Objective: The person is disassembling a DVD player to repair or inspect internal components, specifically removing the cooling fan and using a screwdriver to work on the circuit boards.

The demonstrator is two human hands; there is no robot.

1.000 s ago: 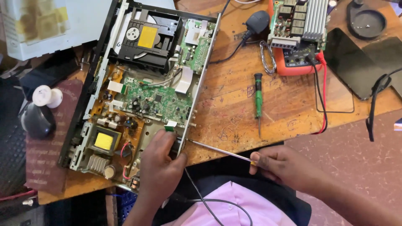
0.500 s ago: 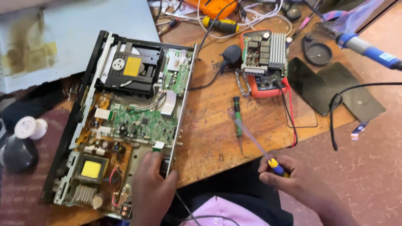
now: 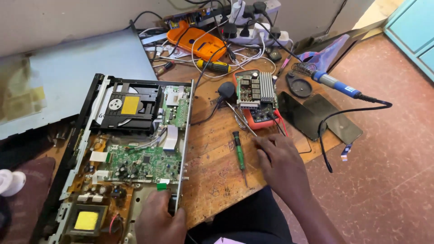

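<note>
Now reaching with right hand (image 3: 282,162), fingers loose and holding nothing, fingertips just beside green-handled screwdriver (image 3: 238,151) lying on wooden bench (image 3: 212,180). Left hand (image 3: 156,219) gripping near edge of opened disc player (image 3: 131,158). Risk, likely: nudging screwdriver off the bench edge, or snagging red multimeter (image 3: 257,101) leads

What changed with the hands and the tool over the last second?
The right hand no longer shows the thin metal tool it held a second ago; it has moved up onto the bench and rests flat beside the green screwdriver, fingertips near the red multimeter. The left hand stays on the open player chassis, and the screwdriver has not moved.
</note>
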